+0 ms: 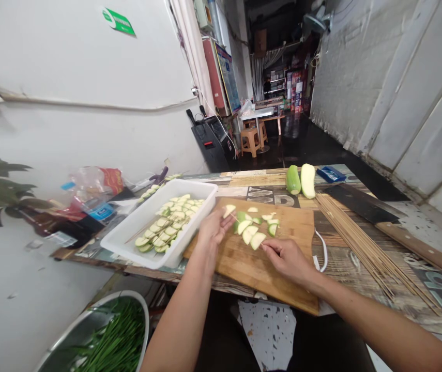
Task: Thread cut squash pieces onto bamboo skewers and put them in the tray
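Note:
Over the wooden cutting board [240, 263], my right hand [286, 258] pinches the near end of a thin skewer. Several pale zucchini slices [248, 234] with green rims are threaded along it. My left hand [215, 226] is closed on another zucchini slice [228, 211] near the skewer's far tip; whether the tip has pierced it I cannot tell. More loose cut pieces [272, 228] lie on the board behind the skewer. Left of the board, a white plastic tub [201, 196] contains several filled zucchini skewers [168, 225].
Bare bamboo skewers [352, 243] lie right of the board, beside a cleaver [364, 201]. Behind stand two zucchini pieces [293, 180] and a blue box [331, 174]. Bottles [100, 209] crowd the left wall. A metal bowl of green stalks [114, 330] sits below the table at left.

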A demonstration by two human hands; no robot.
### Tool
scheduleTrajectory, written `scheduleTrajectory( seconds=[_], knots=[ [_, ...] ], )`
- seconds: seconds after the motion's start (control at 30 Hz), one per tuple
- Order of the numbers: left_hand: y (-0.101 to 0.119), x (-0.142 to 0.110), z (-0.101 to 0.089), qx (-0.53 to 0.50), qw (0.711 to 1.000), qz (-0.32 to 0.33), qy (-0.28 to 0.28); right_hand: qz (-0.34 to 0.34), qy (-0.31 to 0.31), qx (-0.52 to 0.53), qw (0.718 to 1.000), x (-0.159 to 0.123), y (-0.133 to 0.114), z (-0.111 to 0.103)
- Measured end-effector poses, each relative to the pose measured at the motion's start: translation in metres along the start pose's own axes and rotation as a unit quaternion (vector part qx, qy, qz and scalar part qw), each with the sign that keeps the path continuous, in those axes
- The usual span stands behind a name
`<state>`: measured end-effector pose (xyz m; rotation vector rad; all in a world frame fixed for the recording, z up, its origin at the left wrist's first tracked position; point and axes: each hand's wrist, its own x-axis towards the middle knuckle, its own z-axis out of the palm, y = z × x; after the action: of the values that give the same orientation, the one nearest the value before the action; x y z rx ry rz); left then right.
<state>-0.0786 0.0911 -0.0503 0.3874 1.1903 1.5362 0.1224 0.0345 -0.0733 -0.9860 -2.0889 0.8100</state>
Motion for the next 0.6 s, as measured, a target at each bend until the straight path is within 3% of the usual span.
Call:
scheduleTrajectory(
  seconds=[0.6],
  knots=[
    [-0.009,-0.008,0.013,0.01,1.0,-0.007,0.006,0.016,0.012,-0.012,1.0,0.0,0.003,0.004]
  ],
)
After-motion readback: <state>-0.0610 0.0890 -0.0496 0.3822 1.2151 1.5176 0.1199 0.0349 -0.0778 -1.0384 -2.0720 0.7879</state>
